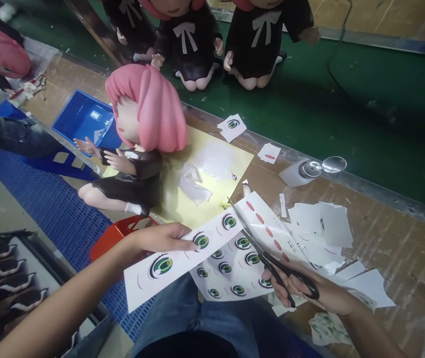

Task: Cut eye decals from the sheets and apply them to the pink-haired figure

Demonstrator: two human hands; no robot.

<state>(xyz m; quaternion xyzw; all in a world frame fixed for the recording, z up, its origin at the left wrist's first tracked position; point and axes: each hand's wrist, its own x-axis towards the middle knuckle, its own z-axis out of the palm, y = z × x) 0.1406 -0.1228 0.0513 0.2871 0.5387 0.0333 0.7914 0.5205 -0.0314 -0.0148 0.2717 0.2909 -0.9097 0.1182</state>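
The person is cutting the sticker sheet (235, 248) of printed eyes with scissors (268, 253).

Judgement: the cut goes best along the white gap between eye rows, strip kept taut, blades fed in short bites so no print gets nicked.

Right hand (309, 293) at 5 o'clock of the frame, fingers through the black scissor handles, clenched on them. Blades parted, tips pointing to 11 o'clock over the sheet.

Left hand (163, 237) at 9 o'clock of the scissors, pinching the near-free strip (175, 261) by its top edge, thumb under and fingers flat on top.

The sheet lies over the person's lap and the table edge. Pink-haired doll (138, 144) sits at 11 o'clock of the sheet on yellow paper (212, 169), well apart from the blades.
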